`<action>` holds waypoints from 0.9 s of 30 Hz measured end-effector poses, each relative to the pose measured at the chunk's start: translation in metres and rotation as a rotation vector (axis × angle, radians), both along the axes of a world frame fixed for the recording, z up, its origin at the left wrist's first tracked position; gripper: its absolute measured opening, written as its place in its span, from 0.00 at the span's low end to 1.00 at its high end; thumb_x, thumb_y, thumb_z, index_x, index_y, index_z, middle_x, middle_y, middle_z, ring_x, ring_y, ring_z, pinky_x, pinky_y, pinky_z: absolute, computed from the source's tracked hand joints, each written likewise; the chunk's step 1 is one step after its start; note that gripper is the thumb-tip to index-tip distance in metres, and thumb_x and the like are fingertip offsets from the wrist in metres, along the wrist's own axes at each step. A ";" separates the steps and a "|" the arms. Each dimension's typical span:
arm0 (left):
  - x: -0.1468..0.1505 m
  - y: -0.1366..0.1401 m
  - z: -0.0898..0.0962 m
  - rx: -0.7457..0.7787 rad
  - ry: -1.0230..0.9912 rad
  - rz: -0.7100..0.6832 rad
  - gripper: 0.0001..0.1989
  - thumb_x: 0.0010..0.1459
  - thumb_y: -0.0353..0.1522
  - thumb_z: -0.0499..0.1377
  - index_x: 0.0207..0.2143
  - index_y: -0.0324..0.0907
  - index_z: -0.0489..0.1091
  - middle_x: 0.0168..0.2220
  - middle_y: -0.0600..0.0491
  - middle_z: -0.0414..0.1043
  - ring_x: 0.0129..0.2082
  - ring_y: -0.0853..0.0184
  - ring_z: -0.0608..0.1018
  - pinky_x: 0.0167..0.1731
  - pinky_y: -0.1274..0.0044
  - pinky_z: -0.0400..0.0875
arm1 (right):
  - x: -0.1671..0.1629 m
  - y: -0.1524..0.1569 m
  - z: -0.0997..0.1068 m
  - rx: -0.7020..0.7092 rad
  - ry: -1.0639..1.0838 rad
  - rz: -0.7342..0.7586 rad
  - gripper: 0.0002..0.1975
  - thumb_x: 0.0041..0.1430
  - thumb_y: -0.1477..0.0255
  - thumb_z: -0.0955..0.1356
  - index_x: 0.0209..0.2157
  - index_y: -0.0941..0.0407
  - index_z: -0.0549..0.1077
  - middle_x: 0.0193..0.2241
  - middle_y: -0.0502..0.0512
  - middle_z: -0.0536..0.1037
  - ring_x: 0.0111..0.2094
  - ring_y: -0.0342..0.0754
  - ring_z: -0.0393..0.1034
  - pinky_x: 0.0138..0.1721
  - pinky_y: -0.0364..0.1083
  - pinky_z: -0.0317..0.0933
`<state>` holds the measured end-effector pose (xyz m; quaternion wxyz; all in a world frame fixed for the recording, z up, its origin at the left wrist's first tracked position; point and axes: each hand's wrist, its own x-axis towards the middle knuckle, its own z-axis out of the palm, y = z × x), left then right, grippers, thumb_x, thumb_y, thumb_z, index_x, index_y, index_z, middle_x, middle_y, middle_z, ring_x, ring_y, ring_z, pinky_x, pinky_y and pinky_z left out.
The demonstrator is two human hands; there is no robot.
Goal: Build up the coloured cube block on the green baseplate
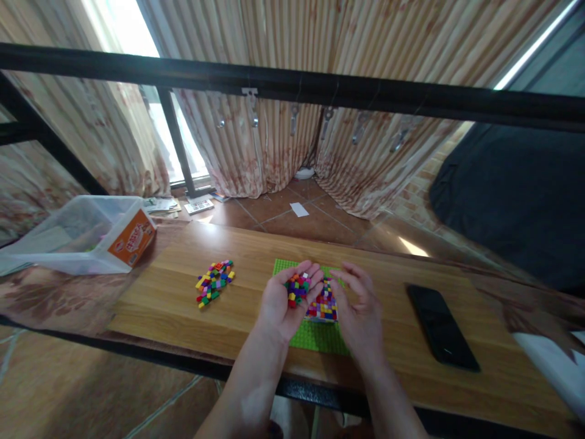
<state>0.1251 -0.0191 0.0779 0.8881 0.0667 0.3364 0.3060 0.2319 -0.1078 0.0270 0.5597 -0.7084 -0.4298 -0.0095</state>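
"Left grip (276, 303) first, from the head view: how does it stand?"

"Cupped, palm up, holding a heap of small bricks (297, 291) in red, green, purple, orange and more (a white one sits near the fingers)."

"And the right grip (363, 311)?"

"Partly spread, fingers bent, the thumb a little apart from the forefinger. It's at the right side of the brick block (324, 306) (touching or not, I can't tell)."

"Where does that block sit?"

"On the green plate (320, 338), between the two hands. It's a tight, many-coloured stack, and the left fingers hide part of it. The plate lies flat on the wooden counter (169, 299), near the front edge."

"Any more bricks?"

"Yes, a loose pile (217, 281) on the counter, well apart to the left of the left hand."

"What's over on the right?"

"A black phone (443, 326), lying flat with its screen dark."

"And around the counter?"

"Off its left end stands a clear plastic bin (82, 259) with an orange label (132, 236). Beyond the far edge, a sheet of white paper (299, 209) lies on the tiled floor (269, 213), and patterned curtains (278, 155) hang behind a black bar (292, 82)."
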 end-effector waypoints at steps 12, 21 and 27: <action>0.006 0.000 -0.008 0.035 -0.048 -0.030 0.11 0.59 0.24 0.52 0.33 0.32 0.75 0.29 0.46 0.77 0.27 0.67 0.78 0.27 0.78 0.75 | 0.014 0.020 0.022 -0.203 -0.265 0.355 0.15 0.66 0.73 0.63 0.45 0.47 0.80 0.47 0.56 0.76 0.51 0.54 0.68 0.53 0.58 0.65; 0.003 0.004 -0.004 0.013 -0.007 -0.004 0.10 0.58 0.22 0.54 0.33 0.31 0.75 0.30 0.45 0.77 0.28 0.69 0.79 0.30 0.79 0.76 | 0.017 0.018 0.020 -0.130 -0.119 0.294 0.08 0.64 0.68 0.67 0.37 0.51 0.80 0.46 0.56 0.76 0.50 0.52 0.70 0.54 0.55 0.63; -0.006 0.014 -0.005 -0.009 0.068 0.225 0.11 0.61 0.23 0.51 0.30 0.32 0.72 0.28 0.47 0.76 0.27 0.70 0.79 0.31 0.79 0.77 | 0.031 0.007 0.008 -0.149 0.037 0.210 0.08 0.61 0.65 0.69 0.34 0.53 0.80 0.45 0.58 0.76 0.47 0.54 0.72 0.50 0.55 0.65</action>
